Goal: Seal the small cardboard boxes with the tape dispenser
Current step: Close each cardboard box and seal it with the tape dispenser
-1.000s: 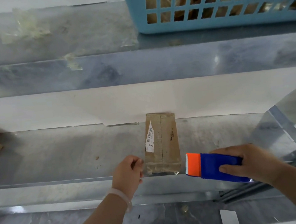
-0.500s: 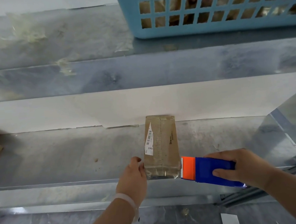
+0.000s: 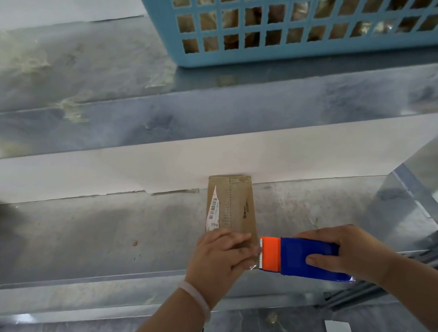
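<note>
Right hand grips dispenser, teeth at near end of box. Left hand flat, pressing that end. Box mid-shelf, far end at back edge. Likely step: tape cut-off. Next: tear against teeth, smooth down.

Barcode sticker on cardboard box, seemingly "065"

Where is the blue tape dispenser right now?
Head view, lower right of centre: the right hand grips the tape dispenser, its orange end at the near end of the cardboard box.
</note>
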Action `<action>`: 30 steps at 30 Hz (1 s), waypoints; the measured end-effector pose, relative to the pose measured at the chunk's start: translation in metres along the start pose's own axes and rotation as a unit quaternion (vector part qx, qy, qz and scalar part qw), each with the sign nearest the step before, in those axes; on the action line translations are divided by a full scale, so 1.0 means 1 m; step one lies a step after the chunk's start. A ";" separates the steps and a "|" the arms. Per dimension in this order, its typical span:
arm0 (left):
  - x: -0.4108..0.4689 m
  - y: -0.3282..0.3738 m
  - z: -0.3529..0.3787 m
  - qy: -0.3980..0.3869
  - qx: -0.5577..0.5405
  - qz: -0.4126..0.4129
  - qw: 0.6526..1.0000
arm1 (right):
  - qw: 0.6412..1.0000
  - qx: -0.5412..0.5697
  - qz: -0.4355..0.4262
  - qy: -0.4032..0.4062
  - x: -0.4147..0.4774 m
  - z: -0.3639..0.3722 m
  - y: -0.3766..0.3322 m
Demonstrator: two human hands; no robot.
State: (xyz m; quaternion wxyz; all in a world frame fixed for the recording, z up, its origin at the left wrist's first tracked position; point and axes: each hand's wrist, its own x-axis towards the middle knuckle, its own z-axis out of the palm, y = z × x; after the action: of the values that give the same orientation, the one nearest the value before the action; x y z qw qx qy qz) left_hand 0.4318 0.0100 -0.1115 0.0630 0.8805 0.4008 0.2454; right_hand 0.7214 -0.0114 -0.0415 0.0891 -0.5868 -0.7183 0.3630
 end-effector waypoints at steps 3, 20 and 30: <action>0.003 -0.003 0.003 0.004 -0.032 -0.035 0.999 | 1.000 0.009 0.006 0.000 0.001 -0.001 0.005; 0.007 -0.008 0.008 0.026 -0.033 -0.037 0.998 | 0.990 -0.134 0.024 -0.028 -0.013 -0.037 -0.021; 0.009 -0.005 0.006 0.030 -0.026 -0.021 0.999 | 0.950 -0.312 -0.010 -0.020 -0.010 -0.001 -0.066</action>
State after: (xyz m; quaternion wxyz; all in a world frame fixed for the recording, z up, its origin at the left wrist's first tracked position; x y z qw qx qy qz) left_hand 0.4360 0.0206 -0.1148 0.0793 0.8620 0.4147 0.2804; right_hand 0.6734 -0.0233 0.0034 -0.1090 -0.5710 -0.8029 0.1318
